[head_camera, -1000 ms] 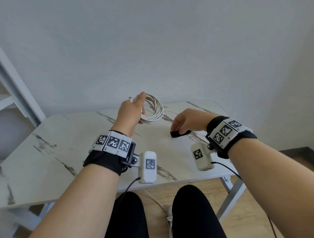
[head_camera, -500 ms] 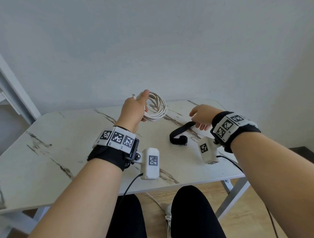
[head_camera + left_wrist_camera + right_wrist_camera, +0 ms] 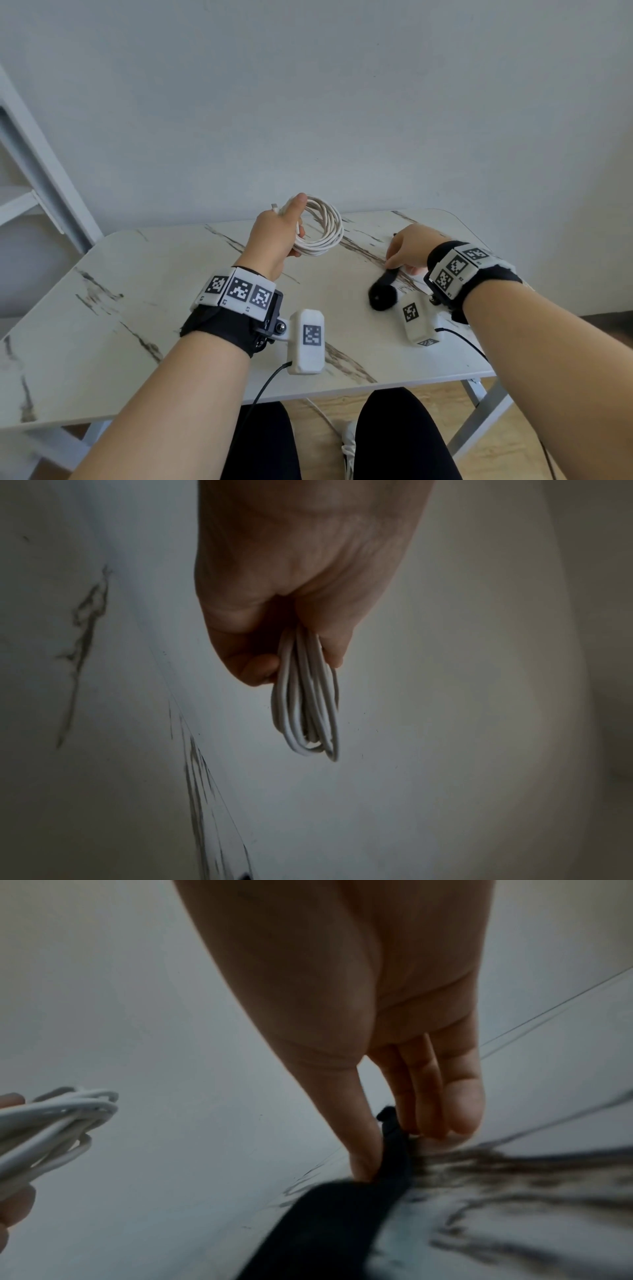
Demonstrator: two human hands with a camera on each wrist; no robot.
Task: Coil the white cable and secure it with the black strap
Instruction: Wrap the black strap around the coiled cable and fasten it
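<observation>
Your table (image 3: 144,308) is a white marble-look top with dark grey veins and rounded corners, on pale metal legs that show under its right near corner. It stands against the wall along its far edge. The only thing lying on it is the black strap (image 3: 382,296): its rolled end rests toward the right side, about midway between near and far edges, its tail running up toward the far right corner.

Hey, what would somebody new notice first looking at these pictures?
Probably the white cable, already wound into a coil and gripped by the left hand above the far side of the marble-patterned table. Next, the black strap on the table to the right, one end pinched by the right hand.
</observation>
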